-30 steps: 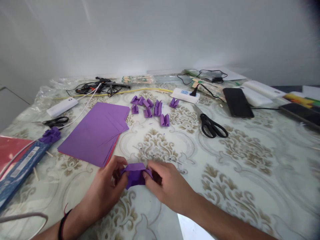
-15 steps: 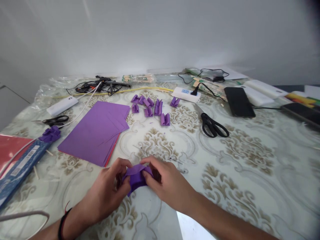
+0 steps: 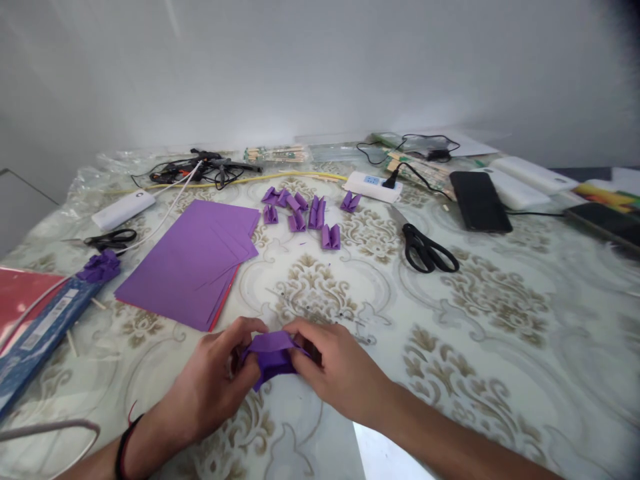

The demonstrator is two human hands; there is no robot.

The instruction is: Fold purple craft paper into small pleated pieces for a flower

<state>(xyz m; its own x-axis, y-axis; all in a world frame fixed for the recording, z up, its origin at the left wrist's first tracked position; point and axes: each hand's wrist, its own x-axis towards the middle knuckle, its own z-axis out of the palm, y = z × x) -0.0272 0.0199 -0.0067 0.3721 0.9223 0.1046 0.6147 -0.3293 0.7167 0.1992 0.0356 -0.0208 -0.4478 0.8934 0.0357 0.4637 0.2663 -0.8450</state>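
Observation:
A partly folded piece of purple paper (image 3: 274, 353) is held low in the middle of the head view. The fingers and thumb of my left hand (image 3: 220, 373) pinch its left end. Its right end is gripped by my right hand (image 3: 335, 363), whose thumb presses inside the fold. Several small folded purple pieces (image 3: 317, 212) lie farther back on the patterned table (image 3: 380, 300). Left of them is a stack of purple sheets (image 3: 185, 260) with a red edge showing under it.
Black-handled scissors (image 3: 425, 250) lie on the right, near a black phone (image 3: 480, 202) and a white power strip (image 3: 373, 187). At the left are a second pair of scissors (image 3: 117, 239), a purple paper flower (image 3: 99, 267) and a blue package (image 3: 45, 337).
My fingers have shifted slightly on the purple paper, and its upper flap now shows wider and flatter between my hands. My right hand has moved a little to the right.

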